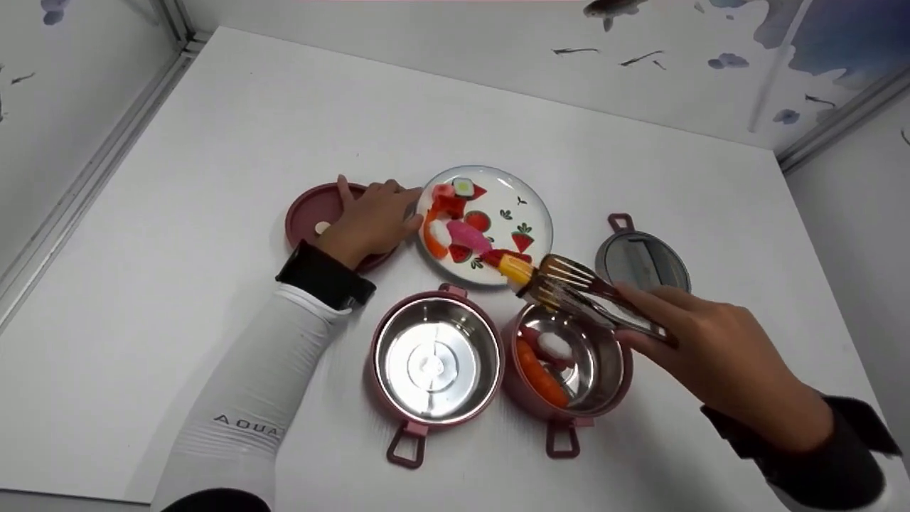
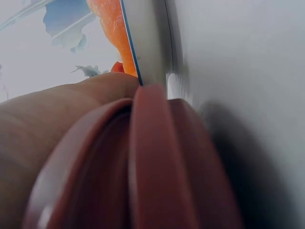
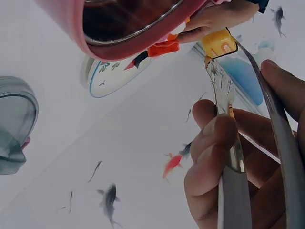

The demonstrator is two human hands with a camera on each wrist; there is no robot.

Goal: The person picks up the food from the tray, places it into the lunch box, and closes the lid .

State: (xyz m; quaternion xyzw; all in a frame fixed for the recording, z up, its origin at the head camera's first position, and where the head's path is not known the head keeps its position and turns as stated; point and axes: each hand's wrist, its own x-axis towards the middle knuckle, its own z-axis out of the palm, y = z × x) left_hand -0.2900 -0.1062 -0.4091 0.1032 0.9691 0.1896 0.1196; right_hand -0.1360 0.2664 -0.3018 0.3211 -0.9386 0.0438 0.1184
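Note:
My right hand [image 1: 725,348] grips a pair of metal tongs [image 1: 579,284] with slotted, fork-like ends. Between the tips is a yellow piece [image 3: 220,43] with a dark band, like egg sushi, over the plate's near right edge. The round plate [image 1: 537,203], white with strawberry and watermelon prints, carries sushi-like pieces: orange, pink [image 1: 466,235] and a green-centred roll [image 1: 463,187]. Fingers of my left hand [image 1: 373,220] touch its left rim, the hand lying over a dark red lid [image 1: 313,206]. Below the tongs, a red pot [image 1: 622,380] contains an orange piece [image 1: 540,373] and a white-and-red one.
Left of that pot stands a second red pot [image 1: 384,398] with a bare steel inside. At the right lies a grey see-through lid [image 1: 640,263] with a red handle. White panels with painted fish rise behind the white table [image 1: 234,142].

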